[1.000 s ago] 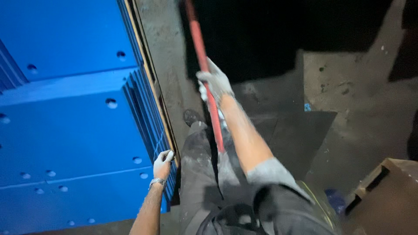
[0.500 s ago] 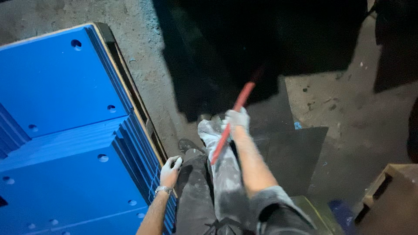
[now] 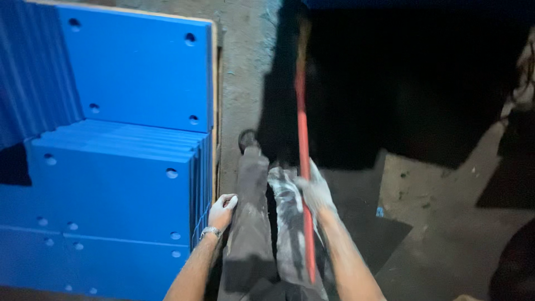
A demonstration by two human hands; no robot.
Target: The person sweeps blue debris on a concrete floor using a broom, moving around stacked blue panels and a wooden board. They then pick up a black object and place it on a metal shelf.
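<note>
My right hand (image 3: 315,189), in a pale glove, is closed around a long red rod (image 3: 302,120) that runs from beside my legs up into the dark area ahead. My left hand (image 3: 222,210), gloved too and with a wrist band, rests at the right edge of a stack of blue panels (image 3: 111,189) with round holes. Its fingers are curled against the panel edges; a grip on them cannot be made out. My dusty dark trousers (image 3: 256,223) fill the gap between both hands.
More blue drilled panels (image 3: 139,72) lie on a wooden pallet (image 3: 214,72) at the upper left. A strip of grey concrete floor (image 3: 242,83) runs beside the pallet. A deep black shadowed area (image 3: 412,83) covers the upper right; dusty floor patches (image 3: 440,206) show at right.
The view has swung, so the panels now fill the left. The red rod has gone from slanted to nearly upright, reaching farther forward. My left hand stays at the panels' edge.
</note>
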